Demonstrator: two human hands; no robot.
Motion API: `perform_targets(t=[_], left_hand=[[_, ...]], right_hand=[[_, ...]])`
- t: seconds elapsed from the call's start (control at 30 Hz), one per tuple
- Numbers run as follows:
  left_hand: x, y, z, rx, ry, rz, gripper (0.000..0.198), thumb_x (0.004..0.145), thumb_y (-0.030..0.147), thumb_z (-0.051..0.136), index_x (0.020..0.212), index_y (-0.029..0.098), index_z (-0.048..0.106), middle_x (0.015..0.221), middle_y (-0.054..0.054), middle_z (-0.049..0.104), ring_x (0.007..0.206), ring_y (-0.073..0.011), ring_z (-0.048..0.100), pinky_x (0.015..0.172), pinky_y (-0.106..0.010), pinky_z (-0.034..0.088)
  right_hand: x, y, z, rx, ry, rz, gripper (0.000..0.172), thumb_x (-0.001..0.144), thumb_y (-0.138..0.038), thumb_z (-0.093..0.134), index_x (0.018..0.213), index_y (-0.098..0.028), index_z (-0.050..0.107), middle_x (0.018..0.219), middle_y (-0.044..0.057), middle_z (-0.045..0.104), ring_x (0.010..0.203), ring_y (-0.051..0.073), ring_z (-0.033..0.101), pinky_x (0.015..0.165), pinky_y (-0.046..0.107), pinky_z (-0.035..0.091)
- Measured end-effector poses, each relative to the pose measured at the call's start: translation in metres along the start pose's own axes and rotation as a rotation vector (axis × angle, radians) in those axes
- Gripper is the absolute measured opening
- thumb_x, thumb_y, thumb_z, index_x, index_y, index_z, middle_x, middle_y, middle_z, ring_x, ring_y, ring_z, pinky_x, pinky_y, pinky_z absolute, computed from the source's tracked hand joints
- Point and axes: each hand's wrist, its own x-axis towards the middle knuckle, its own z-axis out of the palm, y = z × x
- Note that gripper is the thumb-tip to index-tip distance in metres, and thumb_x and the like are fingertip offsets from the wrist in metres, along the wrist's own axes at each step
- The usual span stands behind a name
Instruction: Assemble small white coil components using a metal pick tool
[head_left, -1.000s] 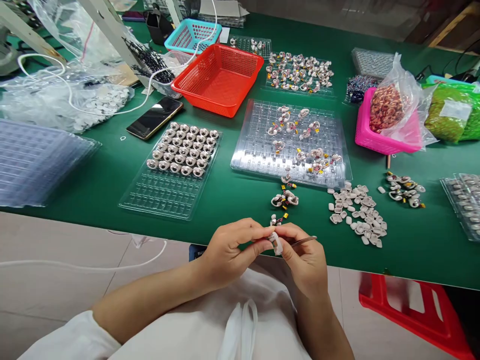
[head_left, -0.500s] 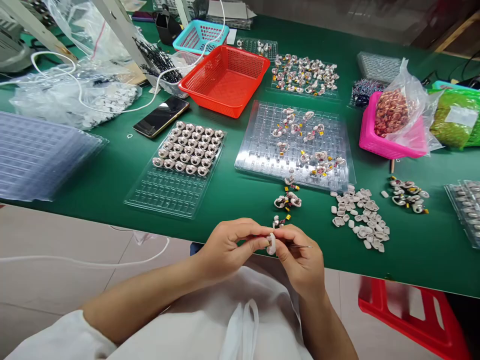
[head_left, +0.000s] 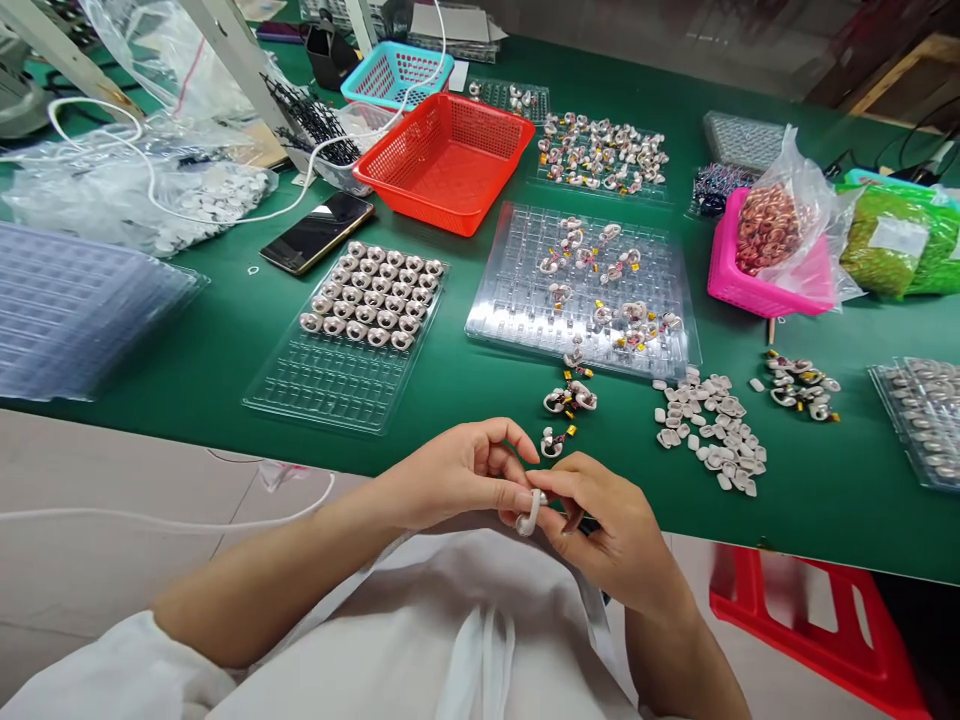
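Note:
Close to my body, in front of the table's edge, a small white C-shaped clip earbud [head_left: 531,515] is pinched between my two hands. My left hand [head_left: 469,475] grips it with the thumb, its index finger arched above. The fingertips of my right hand [head_left: 611,525] hold the earbud's other side. Something dark and thin shows under the right fingers, mostly hidden. Just beyond lie a few earbuds with yellow tabs [head_left: 570,398]. To the right is a heap of small white shell pieces [head_left: 712,425].
A clear tray with rows of earbuds [head_left: 367,295] sits left, near a phone [head_left: 317,233]. Behind are a red basket [head_left: 450,165] and stacked clear trays bearing loose earbuds [head_left: 517,290]. A pink basket [head_left: 772,285] stands right. A red stool [head_left: 810,620] is below the table.
The earbud has turned and moved slightly down and left in my fingers. My left index finger has lifted into an arch. The thin metal tool seen at my right hand no longer shows clearly.

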Motion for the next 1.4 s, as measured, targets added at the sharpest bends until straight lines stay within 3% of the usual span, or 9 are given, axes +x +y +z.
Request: perform_targets(t=[0.23, 0.43, 0.57, 0.73, 0.83, 1.0, 1.13, 1.27, 1.4], left_hand=[[0.000, 0.011, 0.003, 0.193, 0.028, -0.044, 0.037, 0.070, 0.026, 0.089, 0.090, 0.017, 0.059, 0.065, 0.003, 0.071, 0.056, -0.0126, 0.068, 0.057, -0.024, 0.054], [0.001, -0.006, 0.005, 0.484, 0.114, 0.393, 0.057, 0.060, 0.024, 0.096, 0.110, 0.018, 0.072, 0.105, -0.008, 0.074, 0.093, -0.0214, 0.073, 0.087, -0.035, 0.060], [0.006, -0.019, 0.007, 0.621, 0.048, 0.665, 0.066, 0.066, 0.027, 0.095, 0.127, 0.023, 0.072, 0.133, -0.017, 0.071, 0.128, -0.0328, 0.064, 0.111, -0.048, 0.050], [0.010, -0.035, 0.016, 0.617, 0.018, 0.851, 0.062, 0.080, 0.023, 0.085, 0.138, 0.025, 0.065, 0.135, -0.016, 0.071, 0.126, -0.0309, 0.067, 0.111, -0.044, 0.051], [0.007, -0.039, 0.020, 0.591, 0.041, 0.939, 0.053, 0.089, 0.019, 0.075, 0.140, 0.024, 0.063, 0.135, -0.017, 0.070, 0.127, -0.0303, 0.067, 0.107, -0.041, 0.055], [0.003, -0.037, 0.021, 0.509, 0.052, 0.972, 0.043, 0.093, 0.023, 0.070, 0.136, 0.024, 0.067, 0.134, -0.018, 0.071, 0.125, -0.0318, 0.068, 0.107, -0.046, 0.055], [0.005, -0.038, 0.014, 0.478, 0.087, 0.937, 0.040, 0.095, 0.024, 0.068, 0.134, 0.025, 0.068, 0.134, -0.016, 0.071, 0.127, -0.0326, 0.066, 0.109, -0.047, 0.054], [0.005, -0.040, 0.005, 0.563, 0.108, 0.871, 0.045, 0.094, 0.019, 0.067, 0.138, 0.023, 0.063, 0.136, -0.017, 0.070, 0.127, -0.0307, 0.066, 0.107, -0.044, 0.055], [0.002, -0.036, 0.002, 0.787, 0.131, 0.953, 0.049, 0.090, 0.021, 0.073, 0.138, 0.020, 0.060, 0.133, -0.019, 0.069, 0.127, -0.0290, 0.065, 0.107, -0.043, 0.053]], right_hand=[[0.004, 0.000, 0.003, 0.058, 0.013, -0.021, 0.029, 0.093, -0.018, 0.066, 0.120, -0.028, 0.070, 0.087, 0.003, 0.071, 0.072, 0.016, 0.063, 0.060, 0.027, 0.049], [-0.006, 0.012, 0.017, 0.314, 0.199, 0.064, 0.021, 0.095, -0.028, 0.066, 0.115, -0.030, 0.073, 0.089, 0.004, 0.071, 0.079, 0.019, 0.067, 0.064, 0.029, 0.052], [-0.015, 0.018, 0.036, 0.421, 0.300, 0.120, 0.014, 0.094, -0.033, 0.065, 0.104, -0.028, 0.074, 0.091, 0.005, 0.071, 0.075, 0.019, 0.066, 0.062, 0.030, 0.052], [-0.028, 0.022, 0.057, 0.376, 0.464, 0.159, 0.020, 0.095, -0.038, 0.060, 0.084, -0.024, 0.069, 0.076, 0.003, 0.065, 0.066, 0.019, 0.060, 0.061, 0.032, 0.050], [-0.030, 0.020, 0.065, 0.342, 0.514, 0.130, 0.021, 0.095, -0.040, 0.058, 0.088, -0.024, 0.070, 0.076, 0.003, 0.064, 0.066, 0.019, 0.058, 0.062, 0.033, 0.049], [-0.019, 0.011, 0.072, 0.312, 0.553, 0.118, 0.026, 0.096, -0.048, 0.057, 0.098, -0.026, 0.070, 0.084, 0.006, 0.066, 0.072, 0.022, 0.061, 0.063, 0.035, 0.050], [-0.005, 0.010, 0.071, 0.320, 0.532, 0.121, 0.031, 0.097, -0.051, 0.056, 0.089, -0.024, 0.068, 0.076, 0.004, 0.063, 0.069, 0.020, 0.059, 0.064, 0.034, 0.049], [0.003, 0.009, 0.058, 0.331, 0.437, 0.090, 0.024, 0.098, -0.041, 0.058, 0.084, -0.023, 0.065, 0.075, 0.001, 0.061, 0.069, 0.017, 0.057, 0.065, 0.031, 0.048], [0.005, 0.007, 0.041, 0.175, 0.344, 0.126, 0.009, 0.097, -0.023, 0.059, 0.092, -0.023, 0.066, 0.079, 0.000, 0.063, 0.066, 0.013, 0.057, 0.058, 0.024, 0.046]])
